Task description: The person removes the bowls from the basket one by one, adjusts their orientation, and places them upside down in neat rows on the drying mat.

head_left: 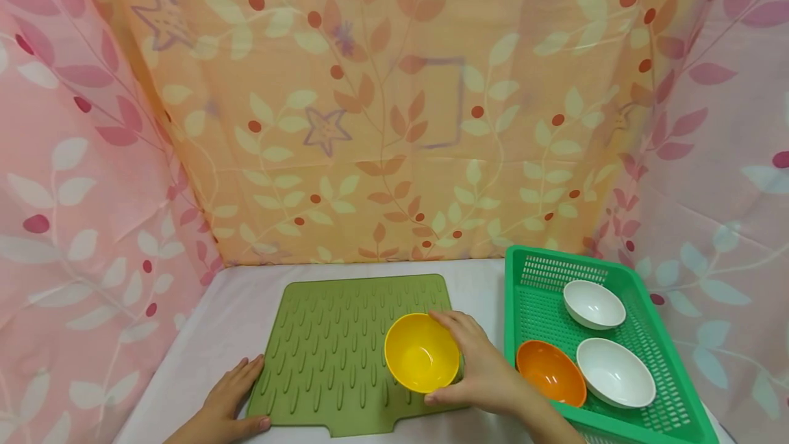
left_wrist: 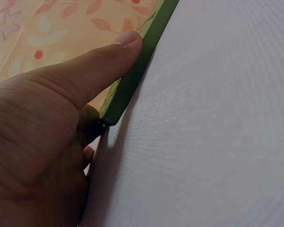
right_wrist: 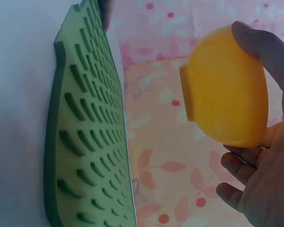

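Note:
A yellow bowl (head_left: 422,353) is gripped at its right side by my right hand (head_left: 483,372), thumb on the near rim and fingers on the far rim. In the right wrist view the bowl (right_wrist: 227,90) hangs above the green drying mat (right_wrist: 92,127), its foot toward the mat with a gap between. My left hand (head_left: 224,403) rests at the left edge of the mat (head_left: 333,362), thumb by its near left corner. The left wrist view shows that thumb (left_wrist: 116,54) lying along the mat's edge (left_wrist: 137,66), with the other fingers partly hidden.
A green plastic basket (head_left: 668,334) stands at the right, close beside the right forearm. Inside lie an orange bowl (head_left: 551,372), a white bowl (head_left: 594,305) at the back and another white bowl (head_left: 616,373) nearer. Patterned curtains (head_left: 382,88) enclose the white table (head_left: 185,362).

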